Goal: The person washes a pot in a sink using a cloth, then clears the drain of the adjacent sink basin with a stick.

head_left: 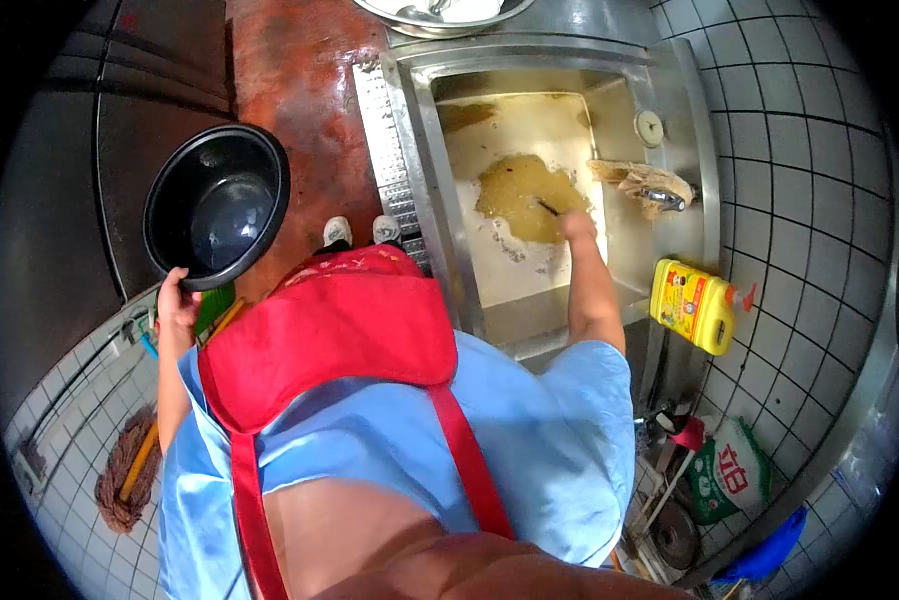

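Note:
My left hand (177, 298) grips the rim of a round black plastic basin (224, 205), which hangs tilted out to the left with nothing visible inside. Over the steel sink (459, 240), my right hand (577, 226) is closed around one end of a thin dark stick-like thing (547, 207); its kind cannot be made out. Beneath that hand, cloudy yellowish water (519, 190) with some foam and small bits lies on the sink's bottom. A tap wrapped in brown cloth (634, 180) reaches over the sink from the right.
A yellow detergent jug (691, 305) stands at the sink's near right corner. Beyond the sink is a metal bowl (439, 25). A perforated steel drain strip (394, 160) runs along the sink's left side. A mop head (127, 480) is at lower left, a green-white bag (734, 470) at lower right.

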Motion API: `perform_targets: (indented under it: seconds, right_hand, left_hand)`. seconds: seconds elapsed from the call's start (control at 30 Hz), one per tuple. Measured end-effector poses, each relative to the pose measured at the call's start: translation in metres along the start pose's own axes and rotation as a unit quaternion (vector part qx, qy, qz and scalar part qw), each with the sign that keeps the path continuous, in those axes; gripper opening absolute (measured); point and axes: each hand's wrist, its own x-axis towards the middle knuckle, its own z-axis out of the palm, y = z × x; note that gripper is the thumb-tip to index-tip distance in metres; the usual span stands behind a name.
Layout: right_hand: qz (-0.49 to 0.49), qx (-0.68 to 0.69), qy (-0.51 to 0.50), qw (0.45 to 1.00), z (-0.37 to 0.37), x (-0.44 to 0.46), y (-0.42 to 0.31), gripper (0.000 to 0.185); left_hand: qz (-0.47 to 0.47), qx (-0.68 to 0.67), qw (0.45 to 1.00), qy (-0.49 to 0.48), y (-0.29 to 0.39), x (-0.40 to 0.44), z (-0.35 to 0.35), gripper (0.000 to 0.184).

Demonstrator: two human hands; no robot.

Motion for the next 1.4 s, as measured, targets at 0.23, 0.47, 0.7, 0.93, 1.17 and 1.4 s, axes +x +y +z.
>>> perform_targets:
  seconds: [0.23,0.47,0.7,0.93,1.17,1.4]
  right_hand:
    - [0.061,0.045,0.014,0.997,-0.031,-0.044,-0.030,0.029]
    - [0.004,-0.052,0.032,0.998,-0.005,-0.029,-0.007,0.027]
    - [-0.043,-0.056,0.062,0.996,0.013,0.016,0.004,0.026]
    - [0.015,-0.030,0.020,0.999,-0.029,-0.021,-0.019,0.028]
    - [0.048,-0.009,-0.020,0.999,-0.025,-0.003,-0.015,0.030]
    - [0.057,0.001,0.023,0.998,-0.036,0.009,-0.020,0.033]
  left_hand:
    - [0.007,0.033,0.999,0.023,0.000,-0.017,0.013,0.017]
    - [-0.006,0.005,1.000,-0.009,0.001,0.001,0.003,0.009]
    - [0.006,0.008,1.000,-0.020,0.001,-0.006,0.014,0.009]
    - [-0.018,0.018,0.999,-0.023,-0.002,0.007,0.004,0.012]
    - [-0.011,0.007,1.000,0.016,-0.001,0.000,0.014,0.010]
    - [-0.006,-0.014,0.999,0.040,0.000,-0.007,0.017,0.008]
